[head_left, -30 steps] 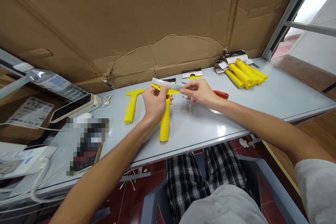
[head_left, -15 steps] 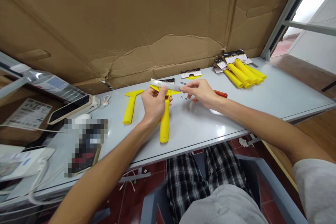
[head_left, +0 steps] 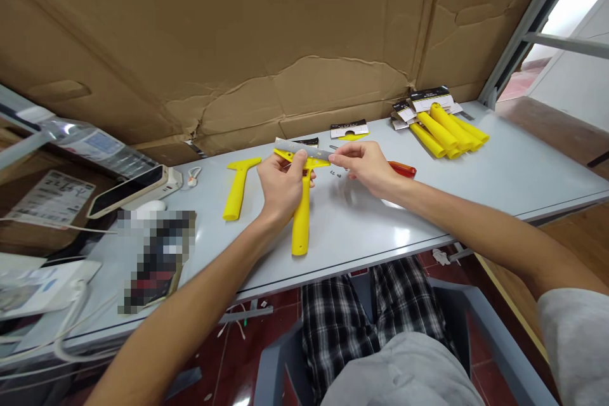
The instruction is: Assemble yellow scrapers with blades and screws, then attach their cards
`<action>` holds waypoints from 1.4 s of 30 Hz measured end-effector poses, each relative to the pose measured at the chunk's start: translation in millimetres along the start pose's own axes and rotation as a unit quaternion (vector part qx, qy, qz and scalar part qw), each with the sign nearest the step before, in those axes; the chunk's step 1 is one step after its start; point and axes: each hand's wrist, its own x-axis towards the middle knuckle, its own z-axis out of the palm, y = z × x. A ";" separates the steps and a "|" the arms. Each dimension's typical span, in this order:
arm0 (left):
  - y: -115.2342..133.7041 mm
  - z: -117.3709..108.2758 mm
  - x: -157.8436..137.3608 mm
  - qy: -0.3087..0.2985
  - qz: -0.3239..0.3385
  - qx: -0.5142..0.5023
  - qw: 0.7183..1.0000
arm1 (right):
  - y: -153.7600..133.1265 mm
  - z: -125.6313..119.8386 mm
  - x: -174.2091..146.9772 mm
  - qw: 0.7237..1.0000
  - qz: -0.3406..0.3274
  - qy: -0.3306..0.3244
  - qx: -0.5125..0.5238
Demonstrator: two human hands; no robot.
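Observation:
My left hand (head_left: pixel 284 181) is closed around the head of a yellow plastic scraper handle (head_left: pixel 301 222), whose grip points toward me. A flat metal blade (head_left: pixel 304 148) lies along the top of that head, under my left thumb. My right hand (head_left: pixel 362 165) pinches the blade's right end between thumb and fingertips. Small screws (head_left: pixel 335 174) lie on the table just below the right fingers. Beyond that hand is a screwdriver with a red handle (head_left: pixel 402 169), partly hidden by the hand. Left of my left hand lies another yellow scraper handle (head_left: pixel 238 189).
Several yellow scrapers with card labels (head_left: pixel 445 130) are piled at the back right of the table (head_left: pixel 533 165). A labelled card (head_left: pixel 349 130) lies at the back, against the cardboard (head_left: pixel 285 25). A phone (head_left: pixel 126 191), plastic bottle (head_left: pixel 102 146) and cables crowd the left.
The blade's right end has shifted slightly over the scraper head, with both hands keeping their hold. The whole view has moved a little.

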 end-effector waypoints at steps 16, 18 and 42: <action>-1.8 0.6 1.7 0.020 -0.004 -0.002 1.000 | -2.0 7.4 -3.7 0.989 0.111 -0.037 0.091; -2.7 1.4 1.2 0.024 -0.016 -0.005 1.000 | -2.5 8.3 -4.3 0.993 0.096 -0.021 0.061; -4.8 6.7 -1.4 0.030 -0.051 -0.008 0.998 | -12.6 7.4 -2.5 0.982 0.138 -0.083 0.097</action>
